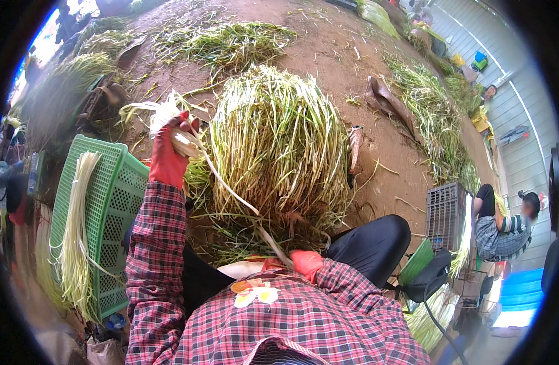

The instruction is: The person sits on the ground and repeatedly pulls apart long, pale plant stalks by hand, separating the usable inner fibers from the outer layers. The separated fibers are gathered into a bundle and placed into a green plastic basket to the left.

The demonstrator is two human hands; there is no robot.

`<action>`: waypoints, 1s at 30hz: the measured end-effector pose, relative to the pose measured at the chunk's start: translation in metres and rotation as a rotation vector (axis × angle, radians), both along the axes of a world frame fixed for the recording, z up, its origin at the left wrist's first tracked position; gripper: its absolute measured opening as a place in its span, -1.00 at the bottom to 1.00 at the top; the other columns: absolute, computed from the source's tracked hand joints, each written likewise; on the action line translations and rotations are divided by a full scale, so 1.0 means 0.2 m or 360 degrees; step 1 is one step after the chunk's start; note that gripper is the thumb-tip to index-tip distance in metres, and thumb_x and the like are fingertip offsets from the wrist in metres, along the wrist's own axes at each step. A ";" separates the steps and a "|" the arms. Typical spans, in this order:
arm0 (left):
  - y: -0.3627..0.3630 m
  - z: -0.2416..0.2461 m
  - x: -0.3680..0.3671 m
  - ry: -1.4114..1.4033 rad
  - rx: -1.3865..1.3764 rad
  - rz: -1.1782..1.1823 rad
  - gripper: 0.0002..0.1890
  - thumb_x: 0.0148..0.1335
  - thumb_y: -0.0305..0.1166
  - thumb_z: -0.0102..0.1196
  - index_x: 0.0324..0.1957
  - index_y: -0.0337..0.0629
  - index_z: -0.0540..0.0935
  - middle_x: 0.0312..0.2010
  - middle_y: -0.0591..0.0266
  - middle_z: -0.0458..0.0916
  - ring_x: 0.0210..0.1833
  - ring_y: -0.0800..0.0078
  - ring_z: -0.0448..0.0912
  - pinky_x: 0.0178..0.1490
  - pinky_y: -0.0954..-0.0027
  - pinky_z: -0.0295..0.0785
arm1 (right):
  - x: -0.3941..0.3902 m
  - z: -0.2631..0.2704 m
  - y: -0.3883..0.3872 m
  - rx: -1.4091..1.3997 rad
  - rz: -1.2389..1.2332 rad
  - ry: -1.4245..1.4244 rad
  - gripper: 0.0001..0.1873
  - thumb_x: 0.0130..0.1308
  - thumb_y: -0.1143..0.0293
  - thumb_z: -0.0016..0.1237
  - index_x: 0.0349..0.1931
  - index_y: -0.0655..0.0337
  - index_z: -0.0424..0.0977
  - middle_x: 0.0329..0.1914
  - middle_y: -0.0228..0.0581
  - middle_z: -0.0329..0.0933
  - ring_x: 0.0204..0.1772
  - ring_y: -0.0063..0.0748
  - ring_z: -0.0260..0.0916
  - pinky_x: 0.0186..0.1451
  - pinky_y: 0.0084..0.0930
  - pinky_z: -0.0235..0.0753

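Note:
My left hand (pixel 171 150), in a red glove, is raised and closed around a bunch of pale peeled stalks (pixel 187 143). One long pale stalk (pixel 231 191) runs from that hand down to my right hand (pixel 308 264). The right hand, also red-gloved, is held low against my body. Its fingers close at the stalk's lower end and are partly hidden. Between my knees stands a large upright bundle of green leafy stalks (pixel 279 141), with brownish roots at its near side. Loose green trimmings (pixel 243 244) lie below it.
To the left, an upturned green plastic basket (pixel 110 228) bears a bunch of pale stalks (pixel 76 232). Heaps of greens (pixel 229 43) lie on the brown ground. A grey crate (pixel 445 214) stands at right, near a seated person (pixel 505 230).

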State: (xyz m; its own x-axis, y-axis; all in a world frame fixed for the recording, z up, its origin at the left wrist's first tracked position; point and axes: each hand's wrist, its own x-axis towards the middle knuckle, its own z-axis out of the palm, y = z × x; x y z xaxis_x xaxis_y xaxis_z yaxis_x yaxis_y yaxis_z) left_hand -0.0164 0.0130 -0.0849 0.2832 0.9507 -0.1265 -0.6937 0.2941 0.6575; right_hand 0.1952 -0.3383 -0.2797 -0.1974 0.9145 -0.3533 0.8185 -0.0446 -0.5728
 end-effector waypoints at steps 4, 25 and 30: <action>0.00 -0.01 0.00 -0.0062 0.0038 -0.0002 -0.80 0.25 -0.42 0.05 -0.18 -0.39 0.53 -0.56 0.34 0.45 -0.41 0.47 0.50 0.10 0.34 0.52 | 0.06 0.07 0.07 -0.0730 0.0040 -0.0553 -0.86 0.15 0.41 -0.05 -0.40 0.25 0.55 -0.44 -0.06 0.53 -0.42 -0.13 0.49 -0.39 -0.23 0.44; -0.15 -0.08 0.18 0.0130 -0.0100 -0.0215 -0.55 0.23 -0.31 0.14 0.13 -0.29 0.45 -0.11 0.14 0.52 -0.01 0.27 0.53 0.20 0.26 0.43 | -0.21 0.64 0.70 -0.0333 -0.0813 0.2508 -0.47 0.47 0.01 -0.37 0.20 0.25 0.28 0.10 -0.10 0.47 -0.08 -0.26 0.58 -0.12 -0.37 0.55; -0.17 -0.04 0.23 0.0045 -0.0013 -0.0284 -0.57 0.29 -0.36 0.06 0.11 -0.45 0.41 -0.51 0.39 0.39 -0.39 0.57 0.43 0.30 0.29 0.34 | 0.03 0.83 0.50 -0.0732 -0.0639 0.1003 -0.46 0.44 -0.04 -0.27 0.00 0.31 0.46 -0.23 -0.18 0.60 -0.31 -0.43 0.57 -0.21 -0.49 0.52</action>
State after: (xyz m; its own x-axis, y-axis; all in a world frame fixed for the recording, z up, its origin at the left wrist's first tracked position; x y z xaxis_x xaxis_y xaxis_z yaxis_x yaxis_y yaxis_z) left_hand 0.0299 -0.0203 -0.0926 0.4434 0.8847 -0.1441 -0.6112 0.4161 0.6733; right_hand 0.2006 -0.2380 -0.1147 -0.1738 0.7503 -0.6378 0.2287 -0.5992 -0.7672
